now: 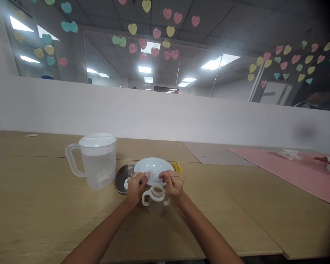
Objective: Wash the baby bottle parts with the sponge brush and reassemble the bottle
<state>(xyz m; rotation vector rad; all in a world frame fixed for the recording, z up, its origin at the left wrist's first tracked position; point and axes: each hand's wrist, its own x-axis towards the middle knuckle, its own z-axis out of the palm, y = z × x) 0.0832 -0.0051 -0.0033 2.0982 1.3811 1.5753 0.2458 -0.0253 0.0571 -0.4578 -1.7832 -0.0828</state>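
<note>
- Office-like room
- glass partition (198, 55) with heart-shaped notes (167, 14)
- panel lights (220, 62) in a tiled ceiling (247, 31) beyond
- long wood-coloured tabletop (44, 220) against a white wall (165, 113)

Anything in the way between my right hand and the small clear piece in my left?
Nothing visible: just the thin rod runs from your right hand toward the small clear piece in your left hand.

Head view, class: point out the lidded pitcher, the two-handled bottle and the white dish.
Lidded pitcher (99, 167), head view: on the side of its translucent body.
Two-handled bottle (156, 206), head view: on its body, just below the white collar.
White dish (154, 165), head view: on its bare inner surface.
</note>
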